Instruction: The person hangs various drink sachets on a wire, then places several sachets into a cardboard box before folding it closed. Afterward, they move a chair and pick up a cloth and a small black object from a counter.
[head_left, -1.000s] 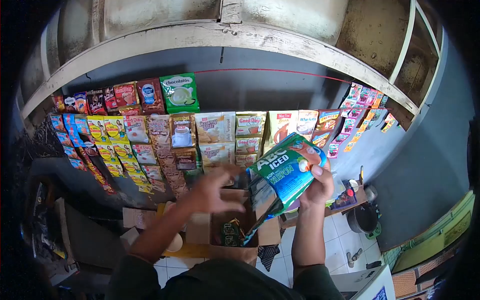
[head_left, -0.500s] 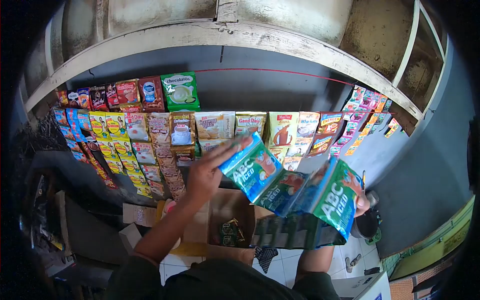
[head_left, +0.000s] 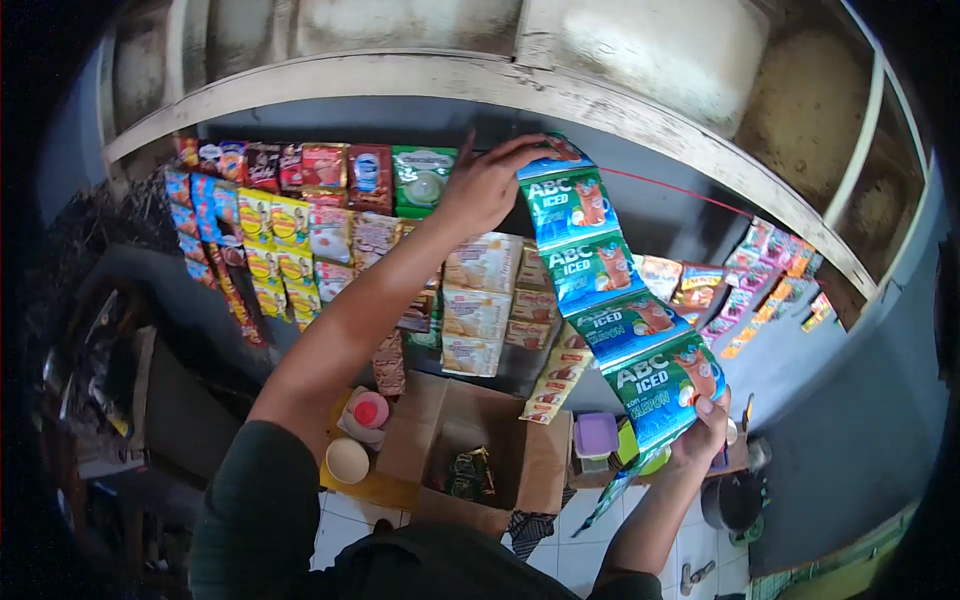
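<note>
A connected strip of blue-green ABC Iced sachets (head_left: 592, 268) stretches diagonally between my hands. Its top end is pinched in my left hand (head_left: 492, 185), raised near the red line (head_left: 680, 190) beside the green chocolatos sachet (head_left: 424, 178). Lower and to the right, my right hand (head_left: 708, 428) grips the strip near its lower part, and a loose tail hangs below. Behind the strip, other sachet strips (head_left: 478, 305) hang against the grey wall, partly covered by it.
An open cardboard box (head_left: 545, 470) with a few dark sachets (head_left: 470, 474) stands below. Beside it are a cream bowl (head_left: 347, 460), a pink container (head_left: 369, 409) and a purple container (head_left: 596, 435). A white-painted wooden beam (head_left: 450, 78) crosses above.
My left hand has risen towards the red line with the strip's top end. The strip, folded before, now hangs unfolded, and my right hand is slightly lower. The view has shifted.
</note>
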